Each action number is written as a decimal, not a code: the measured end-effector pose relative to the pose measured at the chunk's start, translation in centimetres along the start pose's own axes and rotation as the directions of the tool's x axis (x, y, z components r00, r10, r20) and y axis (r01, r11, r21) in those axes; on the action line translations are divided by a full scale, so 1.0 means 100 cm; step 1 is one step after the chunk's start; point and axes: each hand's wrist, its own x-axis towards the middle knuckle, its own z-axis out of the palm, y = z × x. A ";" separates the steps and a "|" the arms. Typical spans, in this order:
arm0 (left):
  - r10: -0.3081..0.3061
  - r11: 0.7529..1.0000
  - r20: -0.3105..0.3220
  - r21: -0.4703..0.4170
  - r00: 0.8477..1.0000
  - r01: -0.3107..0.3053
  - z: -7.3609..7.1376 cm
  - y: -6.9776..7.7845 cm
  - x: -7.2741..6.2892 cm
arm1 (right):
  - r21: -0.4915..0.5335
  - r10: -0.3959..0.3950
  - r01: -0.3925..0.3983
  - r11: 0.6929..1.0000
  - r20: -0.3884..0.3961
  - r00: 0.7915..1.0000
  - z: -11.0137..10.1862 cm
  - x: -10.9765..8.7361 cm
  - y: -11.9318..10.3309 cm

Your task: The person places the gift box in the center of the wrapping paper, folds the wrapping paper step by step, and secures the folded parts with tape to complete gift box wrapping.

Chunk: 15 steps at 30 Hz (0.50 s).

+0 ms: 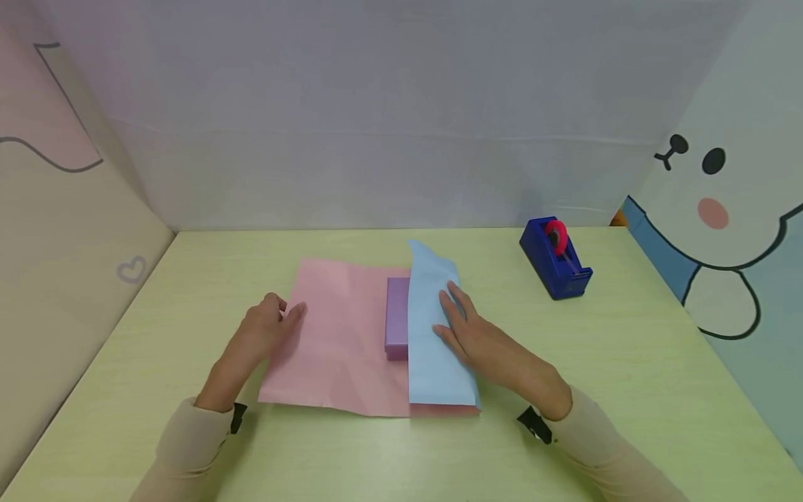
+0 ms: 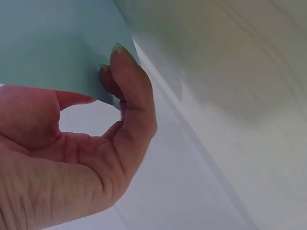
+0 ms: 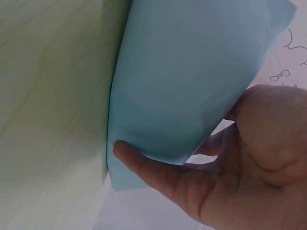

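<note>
A sheet of wrapping paper (image 1: 341,335), pink on one face and light blue on the other, lies on the table. On it sits a purple box (image 1: 397,317), its right part covered by the folded-over blue flap (image 1: 429,376). My left hand (image 1: 260,331) holds the paper's left edge, thumb over the pink face; in the left wrist view its curled fingers (image 2: 132,86) lie against the blue underside. With fingers spread and fairly straight, my right hand (image 1: 489,345) rests on the blue flap near its fold. The right wrist view shows its fingers (image 3: 148,170) touching the blue paper.
A blue tape dispenser (image 1: 555,268) with a red-cored roll stands at the back right of the pale wooden table (image 1: 351,464). White fabric (image 1: 389,167) hangs behind, and printed panels rise at both sides.
</note>
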 end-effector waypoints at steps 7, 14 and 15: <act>0.094 0.995 -0.056 -0.030 0.994 -0.095 -0.005 0.000 0.000 | 0.004 -0.007 0.007 1.000 -0.005 1.000 0.000 -0.001 0.000; 0.149 0.983 -0.111 -0.095 0.983 -0.159 -0.009 0.007 -0.002 | -0.005 -0.010 0.010 1.000 -0.013 1.000 0.000 -0.001 0.000; 0.152 0.981 -0.118 -0.102 0.981 -0.164 -0.010 0.009 -0.002 | -0.006 -0.010 0.010 1.000 -0.013 1.000 0.000 -0.001 0.000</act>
